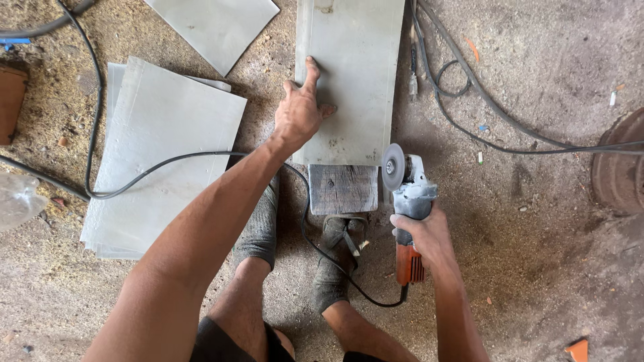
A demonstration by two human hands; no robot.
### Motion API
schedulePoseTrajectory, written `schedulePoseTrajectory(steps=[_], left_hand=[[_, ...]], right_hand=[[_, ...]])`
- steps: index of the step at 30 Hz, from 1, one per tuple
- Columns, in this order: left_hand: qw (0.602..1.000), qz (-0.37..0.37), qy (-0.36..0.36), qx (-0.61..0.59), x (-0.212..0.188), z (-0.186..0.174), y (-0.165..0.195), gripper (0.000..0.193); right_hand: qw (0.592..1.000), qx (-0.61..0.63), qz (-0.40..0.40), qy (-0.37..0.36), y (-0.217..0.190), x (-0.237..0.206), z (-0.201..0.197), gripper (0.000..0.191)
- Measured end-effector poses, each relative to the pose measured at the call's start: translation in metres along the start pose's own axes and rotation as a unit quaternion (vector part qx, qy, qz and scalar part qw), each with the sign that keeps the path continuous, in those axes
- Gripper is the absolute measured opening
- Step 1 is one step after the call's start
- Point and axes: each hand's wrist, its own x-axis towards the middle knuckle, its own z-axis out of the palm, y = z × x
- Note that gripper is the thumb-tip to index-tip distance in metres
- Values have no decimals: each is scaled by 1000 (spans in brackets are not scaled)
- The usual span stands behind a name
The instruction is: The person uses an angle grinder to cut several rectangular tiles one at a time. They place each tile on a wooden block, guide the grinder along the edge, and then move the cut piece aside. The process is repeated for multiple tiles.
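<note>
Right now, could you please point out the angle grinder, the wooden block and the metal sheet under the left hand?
angle grinder (410, 194), head view, on its grey gear housing.
wooden block (343, 189), head view, on its top face.
metal sheet (355, 60), head view, on its bare upper middle.

Top end of sheet (349, 74) under left hand (298, 114) cut off by upper edge, near end of block (343, 189) hidden behind foot (335, 258), palm side of that hand pressed out of sight against metal. Grinder (409, 201) body mostly covered by right hand (422, 234), switch and far face of disc (393, 166) not visible; cable (168, 164) lost behind forearm and leg. Second sheet (215, 27), rusty round thing (620, 164) at right, brown object (12, 100) and clear plastic (17, 201) at left, orange shard (578, 350) all clipped by frame, too partial to identify.
</note>
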Motion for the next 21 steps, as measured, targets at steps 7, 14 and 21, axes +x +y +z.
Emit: schedulePoseTrajectory(steps=[7, 14, 21], left_hand=[[1000, -8, -4, 11, -1, -1, 3, 106], [1000, -3, 5, 15, -2, 0, 2, 107], [1000, -10, 7, 24, -1, 0, 4, 106]], right_hand=[[1000, 3, -10, -8, -5, 2, 0, 63], [1000, 2, -11, -11, -3, 6, 0, 64], [1000, 13, -17, -17, -6, 8, -2, 60]])
